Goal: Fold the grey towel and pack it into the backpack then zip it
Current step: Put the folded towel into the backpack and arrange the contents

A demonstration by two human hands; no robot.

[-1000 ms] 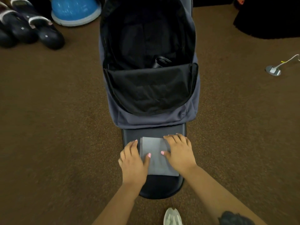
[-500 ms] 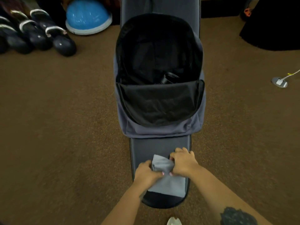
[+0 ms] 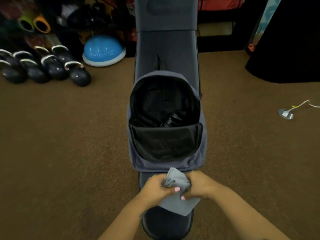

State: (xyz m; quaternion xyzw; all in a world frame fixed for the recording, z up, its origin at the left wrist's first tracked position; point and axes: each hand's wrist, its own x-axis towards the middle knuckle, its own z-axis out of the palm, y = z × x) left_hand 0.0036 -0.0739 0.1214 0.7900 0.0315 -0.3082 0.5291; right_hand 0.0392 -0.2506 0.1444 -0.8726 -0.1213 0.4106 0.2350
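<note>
The folded grey towel (image 3: 176,179) is lifted off the near end of a dark padded bench (image 3: 166,224), its far edge tipped up toward the backpack. My left hand (image 3: 155,189) grips its left side and my right hand (image 3: 200,186) grips its right side. The grey backpack (image 3: 166,163) lies on the bench just beyond, unzipped wide, its front flap folded down toward me. Its black inside shows a dark cylindrical bottle (image 3: 173,120) near the middle.
Brown carpet (image 3: 69,153) surrounds the bench. Several black kettlebells (image 3: 52,66) and a blue half-ball (image 3: 103,51) sit far left. A floor socket with a cable (image 3: 285,114) is on the right, a dark mat (image 3: 285,49) far right.
Both hands went from pressing the towel flat on the bench to gripping it by its sides and lifting its far end. The view has tilted up, showing more of the room.
</note>
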